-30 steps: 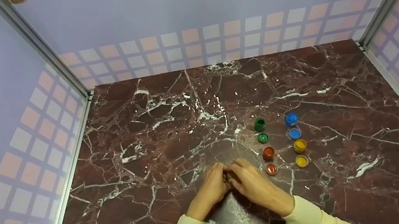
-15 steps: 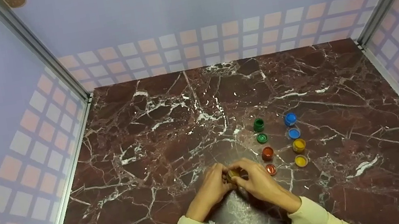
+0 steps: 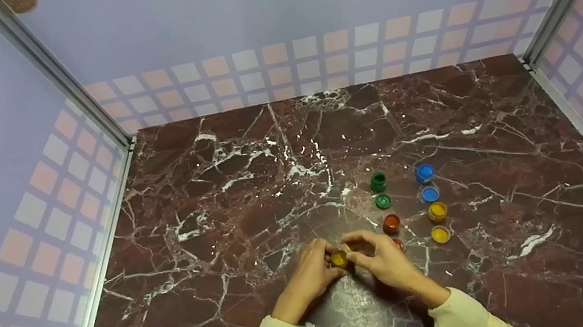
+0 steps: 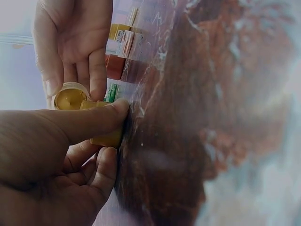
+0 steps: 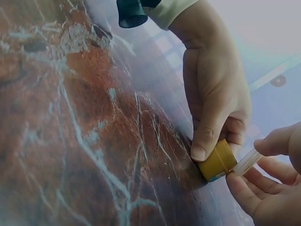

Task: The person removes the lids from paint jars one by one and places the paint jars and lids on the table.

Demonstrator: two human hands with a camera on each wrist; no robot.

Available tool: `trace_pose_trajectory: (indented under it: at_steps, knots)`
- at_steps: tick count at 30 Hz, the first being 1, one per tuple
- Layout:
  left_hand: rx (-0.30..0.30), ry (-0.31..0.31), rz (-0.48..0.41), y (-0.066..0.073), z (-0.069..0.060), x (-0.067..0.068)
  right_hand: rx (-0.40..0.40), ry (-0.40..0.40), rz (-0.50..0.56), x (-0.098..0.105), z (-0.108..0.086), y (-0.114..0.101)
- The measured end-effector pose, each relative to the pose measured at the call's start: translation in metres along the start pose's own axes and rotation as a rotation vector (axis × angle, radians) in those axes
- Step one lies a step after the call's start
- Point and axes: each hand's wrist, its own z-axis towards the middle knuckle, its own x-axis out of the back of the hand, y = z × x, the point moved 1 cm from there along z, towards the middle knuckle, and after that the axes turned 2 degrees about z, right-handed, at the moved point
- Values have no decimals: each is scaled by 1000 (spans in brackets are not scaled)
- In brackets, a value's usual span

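My left hand (image 3: 309, 272) grips a small ochre-yellow paint jar (image 3: 338, 259) upright on the table, thumb and fingers round its sides. Ochre paint shows in its mouth. Just to the right, my right hand (image 3: 388, 264) pinches the jar's lid (image 4: 69, 99) between thumb and fingers. The lid is off and tilted on edge, with ochre paint on its inside and a pale translucent rim. In the right wrist view, the lid is close beside the mouth of the jar (image 5: 217, 162); whether they touch I cannot tell.
Right of my hands stand open paint jars: green (image 3: 378, 182), red (image 3: 391, 224), blue (image 3: 424, 173) and yellow (image 3: 437, 212). Each has its lid lying in front, and my right hand partly covers the red lid (image 3: 399, 245). Patterned walls enclose the marbled table (image 3: 203, 202).
The lid has come off the ochre jar, and its paint is now visible. My right hand has moved slightly right with the lid; my left hand stays on the jar.
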Motion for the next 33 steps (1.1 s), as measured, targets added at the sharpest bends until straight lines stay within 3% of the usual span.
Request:
trace_pose_trajectory:
  at_steps: [4, 14, 20, 24, 33]
  knots:
    - [-6, 10, -4, 0, 1, -1, -44, 26, 39, 4, -3, 3]
    - [-24, 16, -25, 0, 0, -2, -68, -2, 205, 14, -12, 8]
    - [-15, 15, -35, 0, 0, -3, -160, -47, 483, 19, -16, 8]
    - [9, 19, -23, 1, 0, -4, -180, -76, 653, 25, -19, 10]
    - [11, 50, 4, 4, -4, -7, -191, -135, 759, 28, -28, 14]
